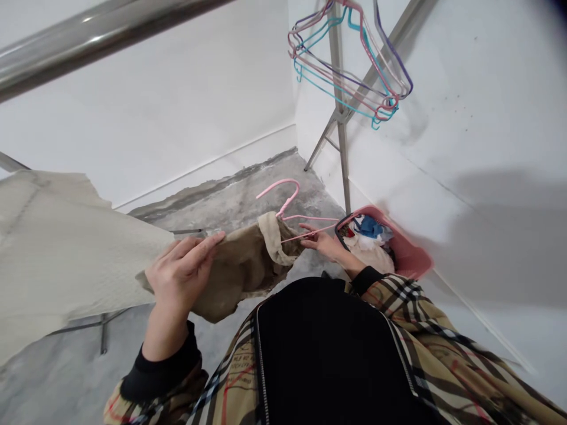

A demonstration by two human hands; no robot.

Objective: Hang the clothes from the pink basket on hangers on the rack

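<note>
A crumpled tan cloth garment (239,274) is pinched shut in the left hand's (179,277) grip. A thin pink plastic hanger (283,198) is lightly gripped by the right hand (323,245), near a pink laundry basket (411,257).

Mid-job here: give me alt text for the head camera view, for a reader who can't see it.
The left hand grips a tan cloth garment while the right hand holds a pink hanger that enters the garment's neck. Nearby is a pink basket of clothes; coloured hangers hang above on a metal rack.
</note>
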